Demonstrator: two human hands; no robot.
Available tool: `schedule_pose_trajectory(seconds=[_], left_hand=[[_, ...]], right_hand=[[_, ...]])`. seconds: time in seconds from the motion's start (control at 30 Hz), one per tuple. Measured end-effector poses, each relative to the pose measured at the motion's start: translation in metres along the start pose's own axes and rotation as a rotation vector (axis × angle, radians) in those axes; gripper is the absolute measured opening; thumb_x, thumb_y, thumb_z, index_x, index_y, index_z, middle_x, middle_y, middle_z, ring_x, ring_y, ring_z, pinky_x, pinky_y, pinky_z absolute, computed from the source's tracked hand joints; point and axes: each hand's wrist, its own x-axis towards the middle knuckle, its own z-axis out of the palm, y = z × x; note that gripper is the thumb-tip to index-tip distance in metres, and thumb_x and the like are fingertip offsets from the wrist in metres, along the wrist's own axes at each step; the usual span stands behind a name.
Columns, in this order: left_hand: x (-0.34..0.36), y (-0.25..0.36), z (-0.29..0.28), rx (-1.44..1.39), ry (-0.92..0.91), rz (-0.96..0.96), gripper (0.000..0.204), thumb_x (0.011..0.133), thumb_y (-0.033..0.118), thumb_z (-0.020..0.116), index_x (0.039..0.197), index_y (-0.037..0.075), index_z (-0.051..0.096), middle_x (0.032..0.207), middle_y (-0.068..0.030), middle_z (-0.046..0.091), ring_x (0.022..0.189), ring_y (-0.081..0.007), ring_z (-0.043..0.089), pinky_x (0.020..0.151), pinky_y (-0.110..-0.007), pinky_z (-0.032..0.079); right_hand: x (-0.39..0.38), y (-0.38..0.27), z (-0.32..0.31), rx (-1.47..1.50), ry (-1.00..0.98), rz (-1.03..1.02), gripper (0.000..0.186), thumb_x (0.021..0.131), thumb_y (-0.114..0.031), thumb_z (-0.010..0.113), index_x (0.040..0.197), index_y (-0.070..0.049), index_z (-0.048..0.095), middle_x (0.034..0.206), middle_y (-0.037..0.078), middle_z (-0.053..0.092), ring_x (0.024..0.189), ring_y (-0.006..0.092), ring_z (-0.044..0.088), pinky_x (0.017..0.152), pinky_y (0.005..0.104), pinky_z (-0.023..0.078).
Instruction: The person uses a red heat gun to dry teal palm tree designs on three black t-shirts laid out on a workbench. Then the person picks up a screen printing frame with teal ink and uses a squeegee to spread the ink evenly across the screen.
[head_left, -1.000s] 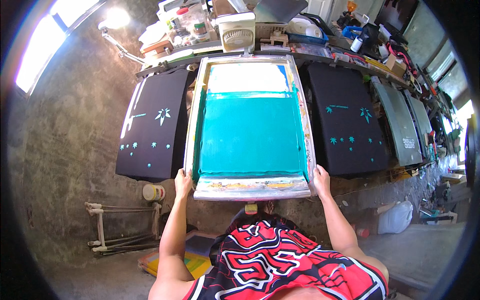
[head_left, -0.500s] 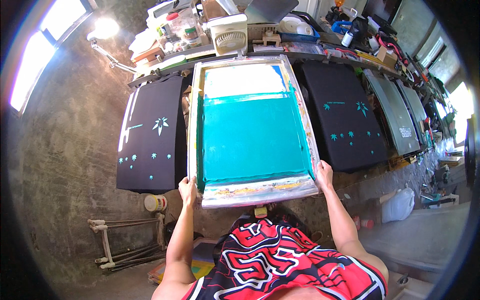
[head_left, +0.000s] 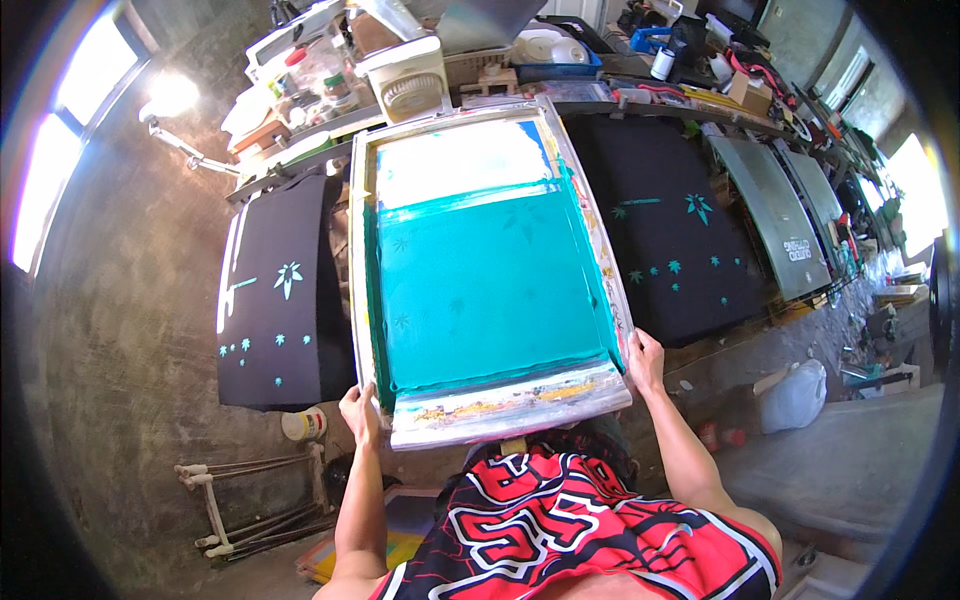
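Note:
A screen-printing frame (head_left: 510, 412) with a worn, paint-stained border fills the middle. Teal ink covers most of its mesh, with faint dark leaf shapes showing through; a pale band lies at the far end. My left hand (head_left: 362, 414) grips the near left corner, fingers partly under the rim. On the opposite side, my right hand (head_left: 646, 360) is closed round the right rim near its front corner. Black fabric with teal leaf prints lies on the board to the left (head_left: 268, 310) and on another to the right (head_left: 665, 245). Whatever is beneath the screen is hidden.
Behind the screen, a cluttered shelf holds a small white fan (head_left: 408, 82) and a blue tray (head_left: 560, 70). Grey boards (head_left: 770, 215) stand farther right. A white bucket (head_left: 303, 424) and a rack (head_left: 250, 500) are low on the left; a plastic bag (head_left: 795, 395) lies right.
The screen's near edge has come closer to my body, and both hands keep their hold. Dark leaf shapes now show more plainly through the teal mesh. The whole view has shifted slightly.

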Motion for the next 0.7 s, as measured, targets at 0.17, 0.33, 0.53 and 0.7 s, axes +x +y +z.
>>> schedule_pose_trajectory(seconds=[0.17, 0.33, 0.53, 0.7], left_hand=[[0.039, -0.040, 0.031, -0.060, -0.053, 0.017, 0.027, 0.089, 0.020, 0.068, 0.089, -0.006, 0.073, 0.076, -0.0028, 0.066, 0.071, -0.0107, 0.056, 0.067, -0.030, 0.043], [0.081, -0.082, 0.057, -0.069, -0.098, 0.061, 0.034, 0.093, 0.030, 0.067, 0.087, -0.003, 0.075, 0.074, -0.0031, 0.066, 0.070, -0.0106, 0.055, 0.065, -0.030, 0.042], [0.120, -0.123, 0.082, -0.125, -0.202, 0.057, 0.038, 0.093, 0.033, 0.067, 0.086, -0.004, 0.074, 0.067, -0.0016, 0.062, 0.064, -0.0097, 0.051, 0.059, -0.031, 0.040], [0.121, -0.133, 0.090, -0.112, -0.196, 0.027, 0.037, 0.091, 0.033, 0.068, 0.088, -0.003, 0.076, 0.071, -0.0041, 0.065, 0.067, -0.0108, 0.054, 0.062, -0.032, 0.042]], right_hand=[[-0.005, 0.021, 0.030, 0.004, 0.155, -0.075, 0.027, 0.102, -0.022, 0.052, 0.098, 0.001, 0.066, 0.078, 0.022, 0.064, 0.068, 0.0281, 0.064, 0.065, 0.0407, 0.048], [-0.015, 0.037, 0.052, -0.041, 0.201, -0.046, 0.026, 0.101, -0.021, 0.052, 0.094, 0.002, 0.063, 0.072, 0.021, 0.059, 0.064, 0.0295, 0.060, 0.063, 0.0416, 0.046], [-0.021, 0.042, 0.068, -0.162, 0.282, -0.099, 0.026, 0.102, -0.019, 0.052, 0.094, 0.002, 0.065, 0.070, 0.018, 0.059, 0.063, 0.0224, 0.056, 0.062, 0.0387, 0.045], [-0.024, 0.044, 0.067, -0.229, 0.317, -0.128, 0.028, 0.101, -0.019, 0.053, 0.086, 0.004, 0.060, 0.069, 0.020, 0.056, 0.063, 0.0257, 0.057, 0.062, 0.0411, 0.043]])
